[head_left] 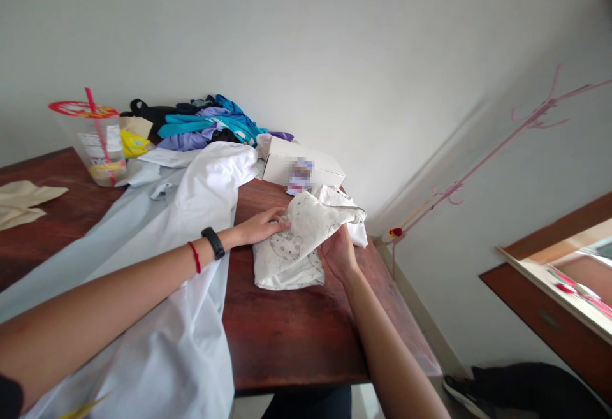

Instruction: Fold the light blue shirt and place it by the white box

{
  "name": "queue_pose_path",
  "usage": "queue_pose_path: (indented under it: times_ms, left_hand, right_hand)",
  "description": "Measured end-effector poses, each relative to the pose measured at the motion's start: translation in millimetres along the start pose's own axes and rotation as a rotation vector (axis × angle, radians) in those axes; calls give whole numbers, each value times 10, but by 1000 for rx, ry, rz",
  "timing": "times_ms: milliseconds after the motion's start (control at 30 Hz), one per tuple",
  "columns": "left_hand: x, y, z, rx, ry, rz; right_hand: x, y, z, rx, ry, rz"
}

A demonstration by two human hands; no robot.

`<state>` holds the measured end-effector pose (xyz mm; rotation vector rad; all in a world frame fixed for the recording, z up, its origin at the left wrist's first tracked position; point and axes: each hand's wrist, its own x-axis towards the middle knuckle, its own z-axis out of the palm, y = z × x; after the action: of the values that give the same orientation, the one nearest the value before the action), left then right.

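Note:
A folded white cloth (306, 234) with a grey cartoon-cat print lies on the dark wooden table, its upper part lifted and bent over. My left hand (262, 224), with a black band and a red string on the wrist, grips its left edge, the thumb lying on the fabric. From the right, my right hand (340, 254) holds the raised flap from beneath, and the cloth hides some of its fingertips. Just behind the flap is another bundle of white cloth (361, 233). Whether the printed cloth is a garment or a bag I cannot tell.
A long white garment (201, 196) spreads across the table's left side under my left forearm. Behind stand a white box (306, 159), a heap of blue and dark clothes (210, 122) and a plastic cup with a straw (98, 145). A pink coat stand (478, 164) is at right.

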<state>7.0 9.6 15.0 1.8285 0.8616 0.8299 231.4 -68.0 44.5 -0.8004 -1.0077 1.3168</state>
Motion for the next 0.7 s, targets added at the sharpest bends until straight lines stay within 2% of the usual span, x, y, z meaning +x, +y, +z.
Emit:
queue_pose_path:
  times_ms: [67, 167, 333, 533, 633, 700]
  left_hand:
    - [-12, 51, -25, 28, -33, -37]
    - [-57, 255, -92, -36, -61, -168]
    - [-172, 591, -121, -472, -277, -226]
    - [-295, 752, 33, -894, -347, -291]
    - [-332, 852, 155, -954, -412, -306]
    - [-323, 886, 222, -940, -389, -334]
  right_hand:
    - [1, 0, 0, 9, 11, 13]
    - [16, 21, -31, 28, 28, 56]
    - [42, 52, -98, 54, 46, 48]
    - [10, 47, -177, 110, 49, 74]
    - [1, 66, -221, 106, 113, 91]
    - [1, 67, -230, 121, 128, 101]
